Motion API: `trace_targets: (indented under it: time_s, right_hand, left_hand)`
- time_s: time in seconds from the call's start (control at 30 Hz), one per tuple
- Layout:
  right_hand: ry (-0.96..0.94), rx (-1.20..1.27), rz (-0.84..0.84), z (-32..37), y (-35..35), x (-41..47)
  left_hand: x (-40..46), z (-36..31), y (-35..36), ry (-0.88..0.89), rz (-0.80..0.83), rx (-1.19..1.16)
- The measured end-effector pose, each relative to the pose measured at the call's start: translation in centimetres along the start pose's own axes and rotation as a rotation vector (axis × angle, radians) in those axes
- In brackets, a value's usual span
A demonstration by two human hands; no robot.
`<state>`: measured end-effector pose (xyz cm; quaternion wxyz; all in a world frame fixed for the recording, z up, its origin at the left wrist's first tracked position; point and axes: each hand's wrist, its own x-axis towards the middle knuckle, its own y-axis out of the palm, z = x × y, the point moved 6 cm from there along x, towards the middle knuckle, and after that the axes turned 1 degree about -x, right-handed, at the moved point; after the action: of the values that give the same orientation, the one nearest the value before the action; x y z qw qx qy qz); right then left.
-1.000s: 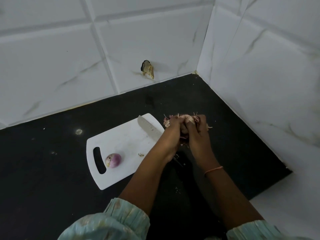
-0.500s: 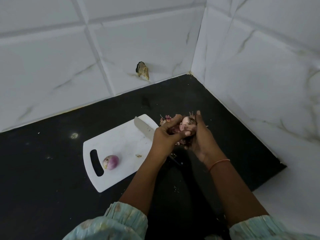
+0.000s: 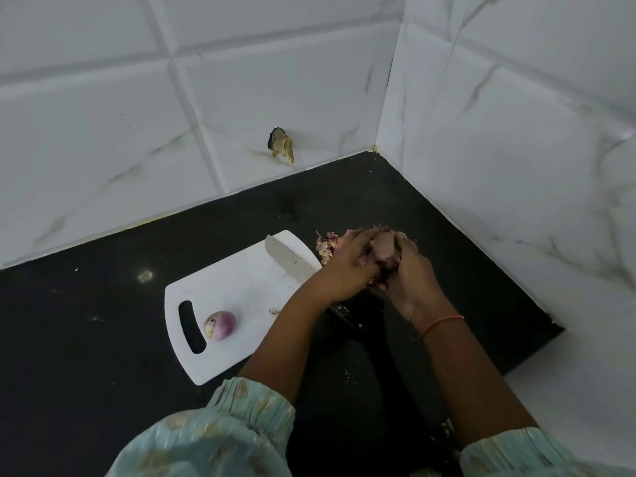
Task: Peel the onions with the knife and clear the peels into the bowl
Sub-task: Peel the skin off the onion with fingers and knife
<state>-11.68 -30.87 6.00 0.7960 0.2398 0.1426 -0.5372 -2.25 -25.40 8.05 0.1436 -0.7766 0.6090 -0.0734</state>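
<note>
An onion (image 3: 382, 248) is held up between both hands over the black counter, right of the board. My left hand (image 3: 347, 261) curls round its left side and my right hand (image 3: 411, 270) grips its right side. Loose pink peels (image 3: 326, 245) stick out past my left fingers. The knife (image 3: 292, 259) lies on the white cutting board (image 3: 234, 290), blade pointing to the far left, its dark handle (image 3: 342, 316) partly under my left wrist. A peeled purple onion (image 3: 220, 324) sits on the board near its handle slot. No bowl is in view.
The black counter (image 3: 86, 339) ends in a tiled corner; white walls rise behind and on the right. A chipped hole (image 3: 281, 145) marks the back wall. Small peel scraps (image 3: 349, 373) lie on the counter near my forearms.
My hands have closed back together round the onion and peels, after opening slightly half a second ago. The knife and the peeled onion have stayed in place.
</note>
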Motion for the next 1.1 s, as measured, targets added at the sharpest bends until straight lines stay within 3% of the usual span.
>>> trace_targets:
  time_s: [0.07, 0.13, 0.27, 0.47, 0.7, 0.8, 0.9, 1.0, 1.1]
  right_hand:
    - [-0.043, -0.057, 0.027, 0.4, 0.5, -0.4]
    - [-0.021, -0.189, 0.016, 0.8, 1.2, -1.0]
    - [-0.209, -0.231, -0.038, 1.2, 0.8, -1.0]
    - [-0.398, -0.380, -0.045, 2.3, 0.9, -1.2]
    - [-0.348, -0.790, -0.078, 2.0, 1.4, -1.3]
    - [-0.655, -0.720, 0.057, 2.3, 3.7, -3.9]
    - [-0.748, -0.739, 0.259, 0.7, 5.4, -4.6]
    - [-0.735, -0.672, 0.208, 0.2, 5.5, -4.0]
    - [-0.767, -0.679, 0.154, 0.0, 5.9, -4.0]
  left_hand:
    - [-0.5, -0.4, 0.6, 0.015, 0.058, -0.147]
    - [-0.7, -0.4, 0.5, 0.072, 0.006, -0.185]
    - [-1.4, 0.1, 0.3, 0.068, -0.150, -0.347]
    - [-1.9, 2.9, -0.5, -0.220, -0.392, -1.117]
    - [-2.6, 3.4, -1.7, -0.279, -0.496, -1.165]
    - [-2.9, 2.6, -1.2, -0.367, -0.422, -1.269]
    - [-3.6, 1.7, -1.3, -0.442, -0.271, -1.303]
    - [-4.0, 1.6, -0.8, -0.441, -0.205, -1.235]
    - [-4.2, 2.2, -0.6, -0.449, -0.306, -1.201]
